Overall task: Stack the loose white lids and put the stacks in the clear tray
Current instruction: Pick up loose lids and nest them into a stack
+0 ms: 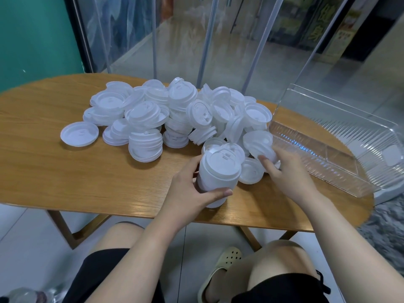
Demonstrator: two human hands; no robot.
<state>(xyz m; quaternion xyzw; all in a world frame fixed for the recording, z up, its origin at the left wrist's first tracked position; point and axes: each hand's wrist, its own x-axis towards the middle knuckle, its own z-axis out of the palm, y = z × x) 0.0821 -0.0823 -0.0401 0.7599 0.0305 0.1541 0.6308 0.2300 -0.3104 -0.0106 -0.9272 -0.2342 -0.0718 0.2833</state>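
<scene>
A big heap of loose white lids (175,112) covers the middle of the wooden table (65,171). My left hand (192,193) grips a tall stack of white lids (216,176) near the table's front edge, thumb below and fingers behind it. My right hand (286,173) reaches into the heap's right end and pinches a single white lid (260,143). Another lid (250,171) lies flat between the stack and my right hand. The clear tray (328,162) sits at the table's right end with nothing in it.
One lid (79,134) lies apart at the heap's left. Glass panels stand behind the table. My knees and a sandal (225,263) show below the table's front edge. A grey rug (384,224) lies on the floor at right.
</scene>
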